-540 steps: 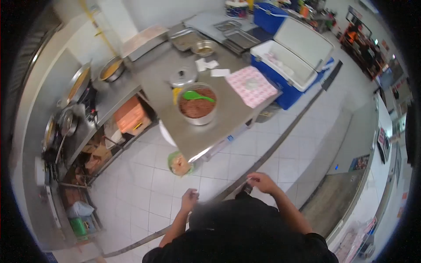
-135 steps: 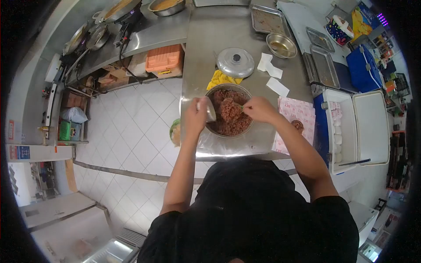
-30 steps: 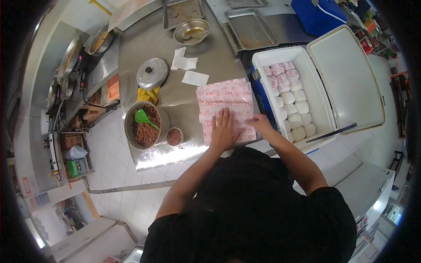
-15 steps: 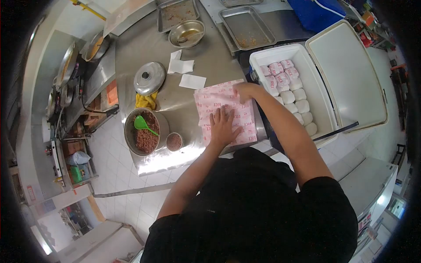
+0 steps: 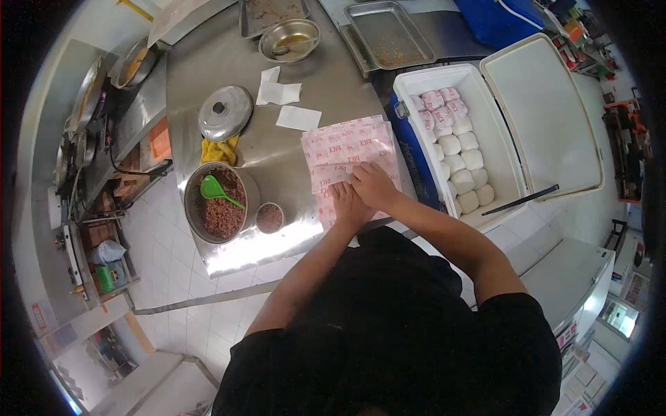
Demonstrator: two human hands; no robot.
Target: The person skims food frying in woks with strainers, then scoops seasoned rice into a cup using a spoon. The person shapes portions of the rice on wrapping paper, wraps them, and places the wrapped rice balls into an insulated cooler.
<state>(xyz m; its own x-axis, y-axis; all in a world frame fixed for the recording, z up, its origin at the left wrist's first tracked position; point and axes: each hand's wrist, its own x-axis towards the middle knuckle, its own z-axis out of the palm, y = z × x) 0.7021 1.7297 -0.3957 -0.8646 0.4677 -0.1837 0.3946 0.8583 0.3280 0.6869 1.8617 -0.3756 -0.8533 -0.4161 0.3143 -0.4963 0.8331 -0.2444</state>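
A stack of white wrapping paper printed in red (image 5: 350, 142) lies at the right edge of the steel table. Its top sheet is folded over toward me, making a band across the stack. My left hand (image 5: 349, 205) has its fingers curled on that fold near the stack's middle. Right beside it, touching it, my right hand (image 5: 375, 186) closes its fingers on the same folded paper. Anything inside the fold is hidden. To the left are a pot of reddish-brown grains (image 5: 225, 215) with a green ladle (image 5: 213, 188) and a small filled cup (image 5: 270, 218).
An open cooler (image 5: 406, 87) right of the table holds printed-paper packets and plain white bundles. A pot lid (image 5: 225, 113), yellow cloth (image 5: 220, 150), white paper pieces (image 5: 299, 118), metal bowl (image 5: 290, 40) and tray (image 5: 388, 35) sit farther back. Pans line the left side.
My right hand has come from the stack's far right corner toward me, beside the left hand, bringing the top sheet over. The left hand, flat and spread before, is now curled on the fold.
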